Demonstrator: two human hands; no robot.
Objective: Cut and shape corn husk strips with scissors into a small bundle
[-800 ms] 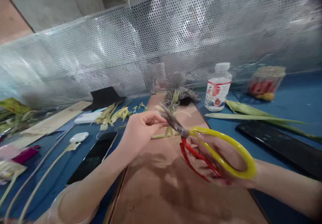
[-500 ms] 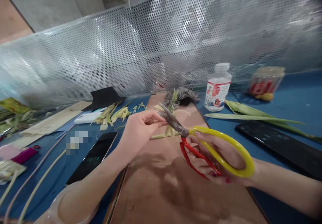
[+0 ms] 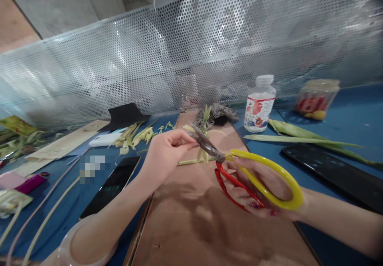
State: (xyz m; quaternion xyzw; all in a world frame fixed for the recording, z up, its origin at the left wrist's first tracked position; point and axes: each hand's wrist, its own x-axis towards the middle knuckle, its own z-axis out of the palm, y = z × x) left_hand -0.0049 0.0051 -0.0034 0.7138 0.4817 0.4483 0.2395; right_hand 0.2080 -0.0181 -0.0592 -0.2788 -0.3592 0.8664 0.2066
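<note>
From my distant post I watched the right hand wrap its fingers through the handles of the scissors, held over the brown board with blades slightly parted. The left hand had thumb and forefinger pinched together against the blades, beside pale green strips; I couldn't tell what they gripped.

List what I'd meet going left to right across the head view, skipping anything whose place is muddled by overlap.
Purple case → phone with the lit clock → left hand → bottle → jar.
</note>
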